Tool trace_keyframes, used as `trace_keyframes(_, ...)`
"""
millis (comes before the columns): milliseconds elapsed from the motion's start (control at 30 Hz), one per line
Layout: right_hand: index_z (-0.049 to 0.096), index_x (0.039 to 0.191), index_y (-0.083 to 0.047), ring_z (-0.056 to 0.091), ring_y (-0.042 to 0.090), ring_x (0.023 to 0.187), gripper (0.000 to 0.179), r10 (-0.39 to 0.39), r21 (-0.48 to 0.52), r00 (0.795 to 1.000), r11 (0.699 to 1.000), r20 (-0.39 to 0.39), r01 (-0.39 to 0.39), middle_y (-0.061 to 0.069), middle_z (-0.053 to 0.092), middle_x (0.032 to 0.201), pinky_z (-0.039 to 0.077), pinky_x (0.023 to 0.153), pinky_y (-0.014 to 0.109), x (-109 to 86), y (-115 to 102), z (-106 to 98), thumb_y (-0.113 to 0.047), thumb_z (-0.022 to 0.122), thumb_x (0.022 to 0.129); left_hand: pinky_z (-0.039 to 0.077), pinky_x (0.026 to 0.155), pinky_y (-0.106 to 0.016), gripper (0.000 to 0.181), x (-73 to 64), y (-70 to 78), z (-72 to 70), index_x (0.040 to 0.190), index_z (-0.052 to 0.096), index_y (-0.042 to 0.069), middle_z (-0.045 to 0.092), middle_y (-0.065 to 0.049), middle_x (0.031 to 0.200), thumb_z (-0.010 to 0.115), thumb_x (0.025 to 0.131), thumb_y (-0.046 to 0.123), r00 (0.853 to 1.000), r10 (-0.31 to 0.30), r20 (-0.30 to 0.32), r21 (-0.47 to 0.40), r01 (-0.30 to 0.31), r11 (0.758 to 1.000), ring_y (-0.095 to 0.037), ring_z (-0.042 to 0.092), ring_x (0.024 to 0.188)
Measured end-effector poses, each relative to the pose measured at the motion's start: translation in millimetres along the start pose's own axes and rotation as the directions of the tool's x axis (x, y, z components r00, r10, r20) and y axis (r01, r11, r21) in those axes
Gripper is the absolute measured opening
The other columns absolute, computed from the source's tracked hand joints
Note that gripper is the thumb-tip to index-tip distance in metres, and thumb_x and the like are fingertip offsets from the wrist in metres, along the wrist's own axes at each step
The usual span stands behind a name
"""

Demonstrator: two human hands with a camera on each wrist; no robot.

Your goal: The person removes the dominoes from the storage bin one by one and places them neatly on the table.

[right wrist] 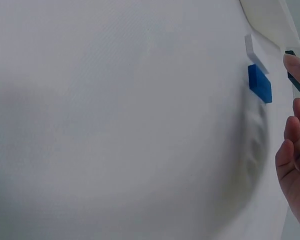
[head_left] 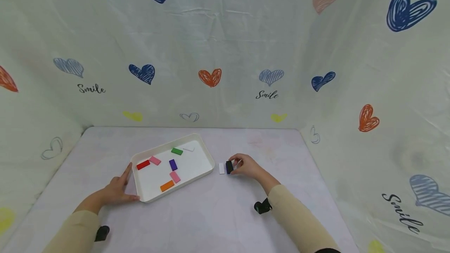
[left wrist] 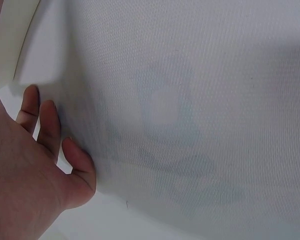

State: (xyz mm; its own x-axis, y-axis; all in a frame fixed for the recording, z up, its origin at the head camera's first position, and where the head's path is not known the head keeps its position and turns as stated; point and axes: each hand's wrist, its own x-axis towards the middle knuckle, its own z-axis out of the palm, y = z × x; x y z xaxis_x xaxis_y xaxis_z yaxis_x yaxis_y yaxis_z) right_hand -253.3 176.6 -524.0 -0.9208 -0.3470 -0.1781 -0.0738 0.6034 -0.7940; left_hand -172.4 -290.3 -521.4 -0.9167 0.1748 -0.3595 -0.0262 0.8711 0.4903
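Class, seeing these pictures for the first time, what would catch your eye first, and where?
Probably the shallow white rectangular tray left of centre on the pale table, with small red, pink, green, purple and orange rectangular blocks scattered inside. Next, to its right, the right hand pinching a small dark rectangular block beside a white rectangular block. Behind, a whitish backdrop printed with blue, orange, pink and yellow hearts stands out.

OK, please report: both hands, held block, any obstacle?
Left hand touching tray. Right hand pinching dark block. Possible obstacle: white block, between dark block and tray.
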Motion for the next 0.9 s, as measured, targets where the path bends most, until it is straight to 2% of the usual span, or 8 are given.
trace_keyframes(333, 0.066, 0.116, -0.006, 0.052, 0.017, 0.078, 0.046, 0.028, 0.020, 0.999, 0.999, -0.039, -0.027, 0.003, 0.060, 0.096, 0.046, 0.068, 0.029, -0.8, 21, -1, -0.003, 0.084, 0.073, 0.044, 0.089, -0.066, 0.130, -1.9, 0.3, 0.6, 0.149, -0.011, -0.003, 0.046, -0.036, 0.111, 0.082, 0.073, 0.047, 1.000, 0.002, -0.004, 0.012, -0.002, 1.000, -0.054, 0.037, 0.111)
trace_keyframes(733, 0.066, 0.117, -0.007, 0.052, 0.016, 0.080, 0.046, 0.074, 0.001, 0.994, 0.997, -0.075, -0.074, 0.002, 0.060, 0.099, 0.046, 0.071, 0.029, 2.5, 33, -2, -0.006, 0.085, 0.074, 0.044, 0.089, -0.066, 0.132, 0.3, -1.7, 0.9, 0.149, -0.012, -0.003, 0.046, -0.035, 0.112, 0.082, 0.072, 0.049, 1.000, 0.000, -0.003, 0.015, 0.000, 1.000, -0.054, 0.037, 0.111)
trace_keyframes(900, 0.066, 0.115, -0.006, 0.051, 0.016, 0.078, 0.045, 0.060, -0.012, 0.995, 0.998, -0.084, -0.061, 0.002, 0.059, 0.097, 0.045, 0.068, 0.029, 3.6, 35, -1, -0.005, 0.085, 0.074, 0.044, 0.089, -0.067, 0.131, -0.2, -0.4, 0.9, 0.149, -0.012, -0.003, 0.047, -0.034, 0.110, 0.082, 0.073, 0.049, 1.000, 0.005, -0.012, 0.023, -0.005, 1.000, -0.054, 0.039, 0.110)
